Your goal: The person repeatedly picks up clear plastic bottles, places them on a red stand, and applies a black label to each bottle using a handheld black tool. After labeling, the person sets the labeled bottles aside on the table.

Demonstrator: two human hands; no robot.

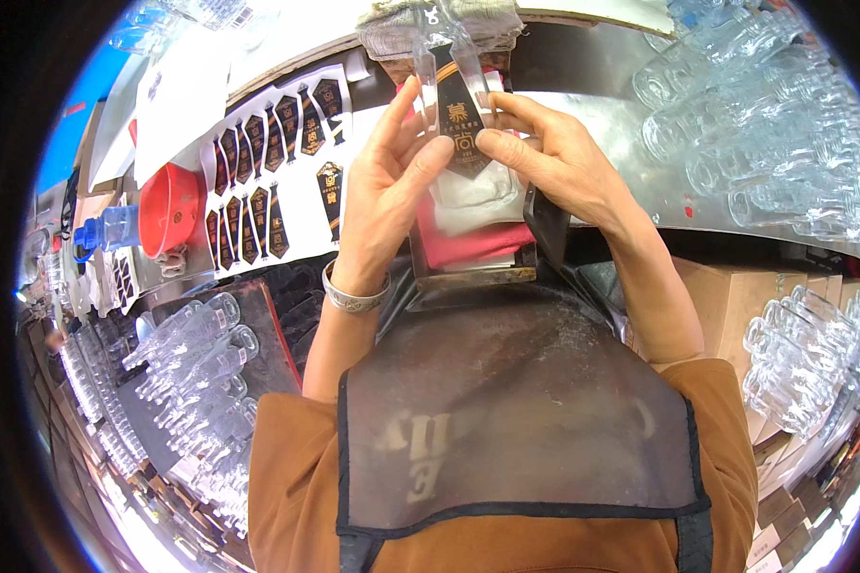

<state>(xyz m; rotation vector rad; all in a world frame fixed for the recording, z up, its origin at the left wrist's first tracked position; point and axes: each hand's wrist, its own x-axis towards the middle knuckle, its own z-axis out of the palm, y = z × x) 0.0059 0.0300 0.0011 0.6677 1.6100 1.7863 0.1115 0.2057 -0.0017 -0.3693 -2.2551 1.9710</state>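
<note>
A clear glass bottle (487, 193) lies between my two hands, its neck pointing away from me. A black tie-shaped decal (457, 86) with an orange stripe and gold characters sits on its upper face. My left hand (382, 181) is closed round the bottle's left side, the thumb pressing near the decal's lower edge. From the right, my right hand (569, 162) grips the bottle too, its thumb on the other side of the decal. Under the bottle is a support with red cloth (478, 245). A sheet of similar decals (296, 177) lies left of my left hand.
Folded grey cloths (377, 38) lie beyond the bottle. A red bowl (169, 210) and a blue-topped clear container (115, 229) stand at the left. Rows of clear glass bottles (764, 134) cover the right bench. More bottles (196, 372) stand low left, and cardboard boxes (736, 306) low right.
</note>
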